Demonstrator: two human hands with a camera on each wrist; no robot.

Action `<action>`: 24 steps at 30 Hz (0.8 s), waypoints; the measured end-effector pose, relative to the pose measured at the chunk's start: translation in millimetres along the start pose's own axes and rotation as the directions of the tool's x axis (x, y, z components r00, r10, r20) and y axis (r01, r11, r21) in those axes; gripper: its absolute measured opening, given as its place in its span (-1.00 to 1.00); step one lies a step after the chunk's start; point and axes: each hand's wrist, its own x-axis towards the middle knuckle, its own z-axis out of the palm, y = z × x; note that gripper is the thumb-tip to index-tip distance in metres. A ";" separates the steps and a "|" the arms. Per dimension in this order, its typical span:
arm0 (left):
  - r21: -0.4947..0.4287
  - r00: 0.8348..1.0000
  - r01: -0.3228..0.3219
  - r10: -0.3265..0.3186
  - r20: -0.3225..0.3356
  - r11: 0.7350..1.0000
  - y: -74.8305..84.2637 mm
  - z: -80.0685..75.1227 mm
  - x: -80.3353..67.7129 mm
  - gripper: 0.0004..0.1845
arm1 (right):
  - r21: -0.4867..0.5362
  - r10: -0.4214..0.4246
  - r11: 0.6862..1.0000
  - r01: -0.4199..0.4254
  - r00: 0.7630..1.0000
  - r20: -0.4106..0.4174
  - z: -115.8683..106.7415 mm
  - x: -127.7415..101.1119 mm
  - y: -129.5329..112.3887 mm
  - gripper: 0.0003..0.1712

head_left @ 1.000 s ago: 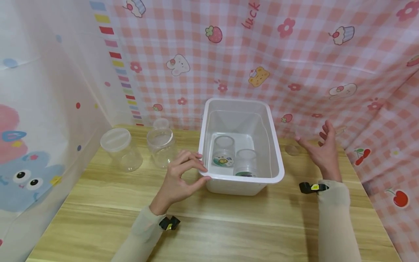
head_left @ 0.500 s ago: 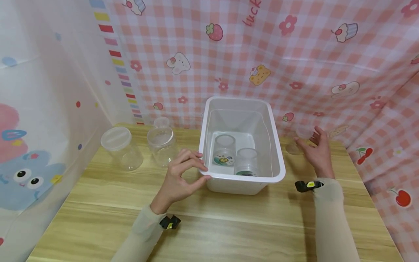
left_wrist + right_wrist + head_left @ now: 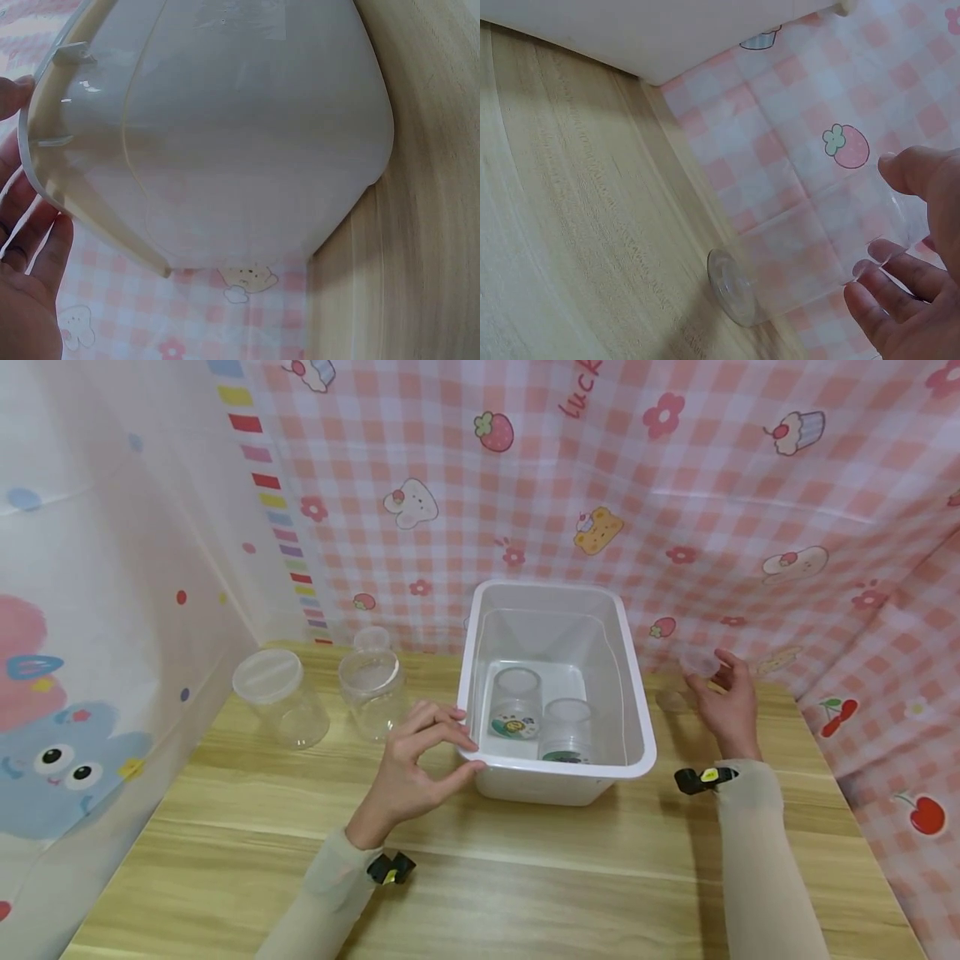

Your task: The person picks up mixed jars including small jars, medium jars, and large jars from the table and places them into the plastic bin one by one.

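My left hand (image 3: 416,768) holds the white plastic bin (image 3: 555,768) by its near left corner. In the left wrist view its thumb (image 3: 13,96) and fingers lie on either side of the rim. To the right of the bin, my right hand (image 3: 727,706) grips a tall clear jar (image 3: 802,255) near its top, thumb on one side and fingertips on the other. The jar stands upright, its round base (image 3: 735,289) at the tabletop. Inside the bin are two clear jars, one farther back (image 3: 517,689) and one nearer (image 3: 567,722), with printed green labels showing.
Left of the bin stand a clear jar with a frosted lid (image 3: 281,702) and another clear jar (image 3: 375,697). A smaller clear container (image 3: 371,639) shows behind the second. A pink checked cloth (image 3: 450,552) hangs along the back of the wooden table (image 3: 525,877).
My right hand, spread wide beside the tall jar a second ago, has moved left and its fingers have closed round the jar. My left hand stays at the bin's corner.
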 end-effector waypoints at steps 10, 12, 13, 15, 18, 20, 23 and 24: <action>-0.002 1.000 0.002 -0.002 -0.002 1.000 -1.2 0.2 -0.9 -0.76 | 0.022 -0.028 0.999 0.030 0.995 -0.092 -0.9 0.1 4.9 -0.29; -0.002 1.000 0.002 -0.002 -0.003 1.000 -1.6 0.3 -1.0 -0.76 | 0.026 -0.029 0.999 0.032 0.994 -0.107 -0.9 -1.1 4.6 -0.31; -0.002 1.000 0.001 -0.001 -0.005 1.000 -1.8 0.4 -1.0 -0.77 | 0.025 -0.025 0.999 0.028 0.994 -0.108 -1.1 -1.8 4.0 -0.31; -0.001 1.000 -0.002 0.002 -0.007 1.000 -2.1 0.5 -0.9 -0.77 | 0.031 -0.021 0.999 0.025 0.994 -0.108 -1.3 -3.5 2.6 -0.29; 0.002 1.000 -0.005 0.005 -0.008 1.000 -2.2 0.7 -1.0 -0.78 | 0.048 -0.015 0.999 0.021 0.994 -0.110 -1.6 -6.1 0.8 -0.26; 0.002 1.000 -0.006 0.006 -0.007 1.000 -2.2 0.8 -1.0 -0.78 | 0.059 -0.014 0.998 0.020 0.993 -0.114 -1.6 -7.7 0.0 -0.24; -0.001 1.000 -0.002 0.002 -0.006 1.000 -2.1 1.0 -1.2 -0.78 | 0.075 -0.025 0.997 0.034 0.992 -0.123 -0.9 -9.6 -0.7 -0.25; -0.003 1.000 -0.001 0.001 -0.006 1.000 -2.2 1.1 -1.4 -0.78 | 0.085 -0.032 0.995 0.043 0.992 -0.125 -0.5 -10.3 -0.7 -0.26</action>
